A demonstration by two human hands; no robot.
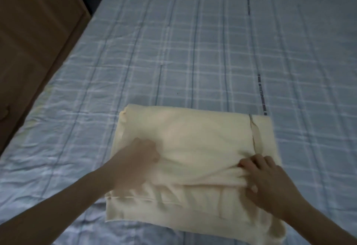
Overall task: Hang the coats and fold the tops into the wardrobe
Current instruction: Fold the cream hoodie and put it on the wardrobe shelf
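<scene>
Cream top (193, 148) lies folded into a thick rectangle on the bed (212, 51), near the edge closest to the person. Its far edge is a smooth fold, and a seam or slit runs down near its right side. Along the near edge a hemmed band of the cloth shows, with a looser part of the cloth spilling out at the near right corner.

The left hand (137, 159) rests on the left half of the top, reaching in from the lower left with a bare forearm. It is blurred, so I cannot tell whether the fingers are flat on the cloth or gripping a fold of it.

The right hand (270, 179) sits at the right side of the top, just below the lower end of the seam. Its fingers are curled and pinch a bunched ridge of the cream cloth, which wrinkles toward them from the middle.

The bed is covered by a pale blue checked sheet (289, 71), lightly creased, with darker stripes running away from the person. A wooden cabinet (34, 32) stands beside the bed on the left, in shadow.
</scene>
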